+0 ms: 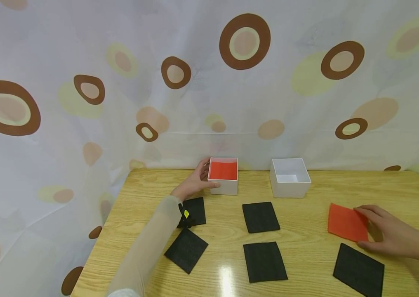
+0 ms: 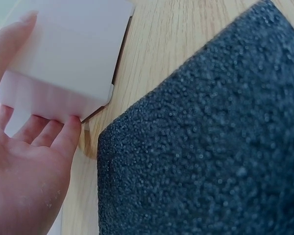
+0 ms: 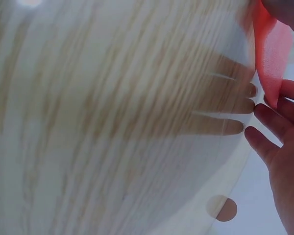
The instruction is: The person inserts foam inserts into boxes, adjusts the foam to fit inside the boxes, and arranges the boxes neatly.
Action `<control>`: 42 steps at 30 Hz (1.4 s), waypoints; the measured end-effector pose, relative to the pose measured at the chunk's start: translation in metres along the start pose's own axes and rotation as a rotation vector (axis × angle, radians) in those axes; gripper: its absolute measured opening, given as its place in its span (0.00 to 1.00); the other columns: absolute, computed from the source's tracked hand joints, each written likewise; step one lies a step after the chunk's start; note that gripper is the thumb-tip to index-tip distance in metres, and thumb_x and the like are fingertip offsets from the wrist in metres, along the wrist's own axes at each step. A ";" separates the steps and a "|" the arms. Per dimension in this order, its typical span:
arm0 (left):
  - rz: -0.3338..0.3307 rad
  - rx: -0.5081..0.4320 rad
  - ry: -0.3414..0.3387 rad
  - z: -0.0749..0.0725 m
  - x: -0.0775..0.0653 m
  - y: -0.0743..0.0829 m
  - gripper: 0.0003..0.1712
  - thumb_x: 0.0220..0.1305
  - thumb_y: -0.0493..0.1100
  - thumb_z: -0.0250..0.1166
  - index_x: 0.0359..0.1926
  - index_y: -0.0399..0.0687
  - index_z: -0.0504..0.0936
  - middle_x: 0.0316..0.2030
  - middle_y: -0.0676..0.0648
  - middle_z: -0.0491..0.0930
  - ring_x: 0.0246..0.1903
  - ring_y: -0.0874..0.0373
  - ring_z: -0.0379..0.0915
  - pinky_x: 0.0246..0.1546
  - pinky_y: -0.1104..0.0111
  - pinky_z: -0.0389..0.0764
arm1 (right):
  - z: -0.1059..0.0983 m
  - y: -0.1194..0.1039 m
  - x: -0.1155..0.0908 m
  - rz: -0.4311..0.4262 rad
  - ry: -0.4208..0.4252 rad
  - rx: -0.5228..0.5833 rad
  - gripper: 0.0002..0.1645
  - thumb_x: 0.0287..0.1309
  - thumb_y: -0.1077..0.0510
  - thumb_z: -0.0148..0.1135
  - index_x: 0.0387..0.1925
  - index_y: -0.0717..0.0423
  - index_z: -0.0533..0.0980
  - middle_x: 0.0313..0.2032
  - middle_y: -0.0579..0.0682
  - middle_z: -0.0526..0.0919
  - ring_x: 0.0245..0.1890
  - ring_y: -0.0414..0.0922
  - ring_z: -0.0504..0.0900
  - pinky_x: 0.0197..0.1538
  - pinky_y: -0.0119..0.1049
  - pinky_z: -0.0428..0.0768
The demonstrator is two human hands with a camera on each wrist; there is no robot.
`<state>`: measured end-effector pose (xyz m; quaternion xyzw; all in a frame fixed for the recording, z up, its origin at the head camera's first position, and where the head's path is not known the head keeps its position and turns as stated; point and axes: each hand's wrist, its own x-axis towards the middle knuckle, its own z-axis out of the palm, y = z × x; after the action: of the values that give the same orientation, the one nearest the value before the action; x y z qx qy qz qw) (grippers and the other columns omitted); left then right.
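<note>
Toward the back of the table, my left hand (image 1: 199,180) holds a small white box (image 1: 227,187), the thumb along its front and the fingers at its left side. Inside that box lies a red square sheet (image 1: 223,170). In the left wrist view, fingertips of the left hand (image 2: 34,166) touch the wall of the white box (image 2: 73,54). On the right, my right hand (image 1: 391,233) pinches another red square sheet (image 1: 347,222) by its right side. The right wrist view shows this red sheet (image 3: 274,58) bent between thumb and fingers.
A second white box (image 1: 291,187) stands open-topped at the back. Several black square sheets lie on the wooden table (image 1: 306,264): one (image 1: 195,211) is by the left wrist, another (image 1: 358,270) below the right hand. A patterned curtain (image 1: 209,103) hangs behind.
</note>
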<state>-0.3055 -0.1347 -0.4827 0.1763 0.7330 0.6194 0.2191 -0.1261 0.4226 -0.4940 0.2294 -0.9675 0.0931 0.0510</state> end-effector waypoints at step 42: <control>0.014 -0.029 -0.002 0.001 0.000 -0.002 0.59 0.66 0.31 0.71 0.83 0.60 0.42 0.81 0.48 0.51 0.80 0.50 0.48 0.75 0.52 0.63 | -0.057 -0.065 0.057 -0.203 0.050 0.086 0.51 0.43 0.48 0.87 0.67 0.59 0.73 0.60 0.52 0.78 0.52 0.52 0.81 0.44 0.43 0.86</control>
<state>-0.3051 -0.1342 -0.4851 0.1789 0.7226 0.6311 0.2181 -0.1446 0.3526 -0.4200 0.3258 -0.9328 0.1347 0.0742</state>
